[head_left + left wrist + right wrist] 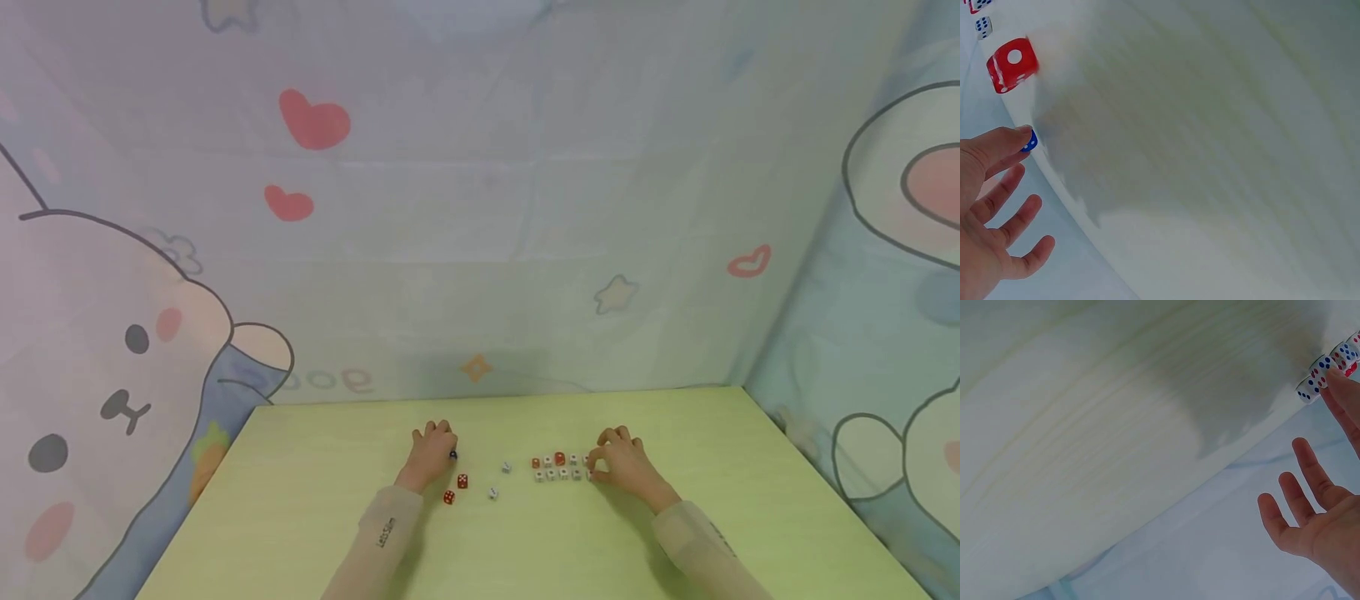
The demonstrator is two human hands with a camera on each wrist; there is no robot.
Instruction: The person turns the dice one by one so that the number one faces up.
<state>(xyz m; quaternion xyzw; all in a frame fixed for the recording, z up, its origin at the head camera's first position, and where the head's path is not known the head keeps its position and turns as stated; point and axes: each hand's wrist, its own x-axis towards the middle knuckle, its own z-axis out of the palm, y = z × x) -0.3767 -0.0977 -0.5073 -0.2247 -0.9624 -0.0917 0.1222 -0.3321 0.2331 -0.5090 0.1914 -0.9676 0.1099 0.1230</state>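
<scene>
My left hand, on the left of the table, pinches a small blue die between thumb and index finger, the other fingers spread apart. Beside it lie two red dice; a large-looking red die shows its single white dot in the left wrist view. To the right, two short rows of mostly white dice stand close together, with a red die among the back row. At their right end, my right hand pinches a white die with thumb and index finger.
Two loose white dice lie between the red dice and the rows. The pale yellow-green table ends at a hanging cloth printed with hearts and cartoon animals, which also closes off both sides.
</scene>
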